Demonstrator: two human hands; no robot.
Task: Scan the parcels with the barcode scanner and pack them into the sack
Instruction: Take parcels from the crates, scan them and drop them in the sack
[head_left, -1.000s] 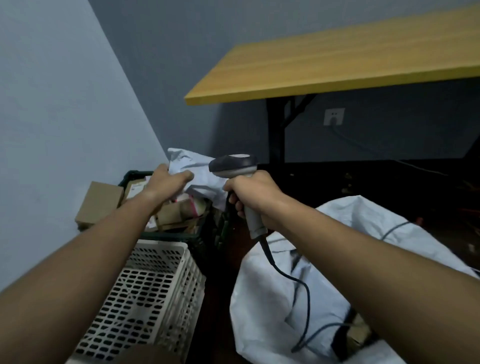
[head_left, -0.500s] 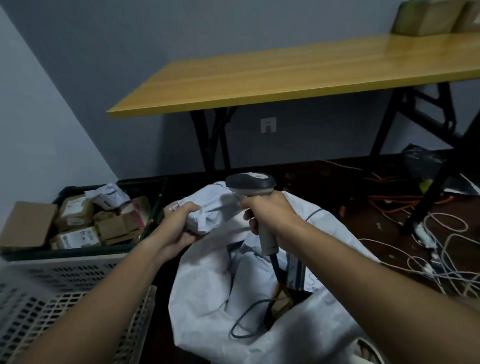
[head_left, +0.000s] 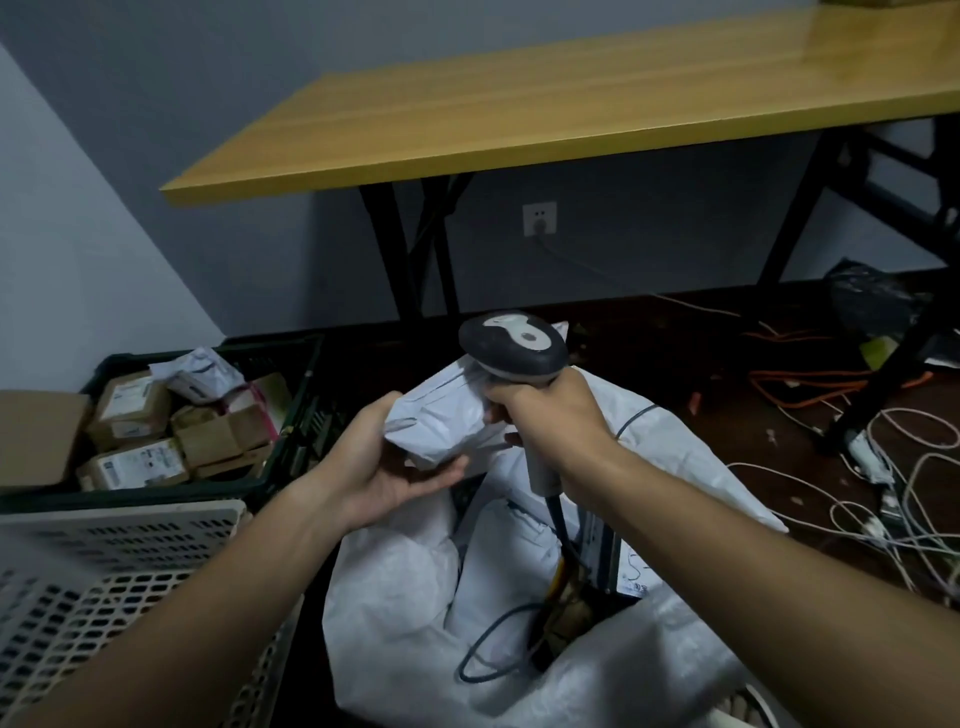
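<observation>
My left hand (head_left: 387, 462) holds a white poly-bag parcel (head_left: 441, 423) from below and behind, just over the open mouth of the white sack (head_left: 395, 587). My right hand (head_left: 545, 415) grips the handle of the grey barcode scanner (head_left: 511, 345), whose head sits directly above the parcel and touches or nearly touches its top edge. The scanner's dark cable (head_left: 493, 644) loops down into the sack. Inside the sack lie other white bags and a box with a label (head_left: 618, 566).
A dark crate (head_left: 291, 415) at the left holds several cardboard parcels and a white bag. A white perforated basket (head_left: 119, 566) sits at the lower left. A yellow table (head_left: 571, 104) stands ahead on black legs. Loose cables (head_left: 883, 493) cover the floor at the right.
My left hand carried the white parcel from the crate over to the sack and turned it under the scanner. The right hand with the scanner came in above the parcel.
</observation>
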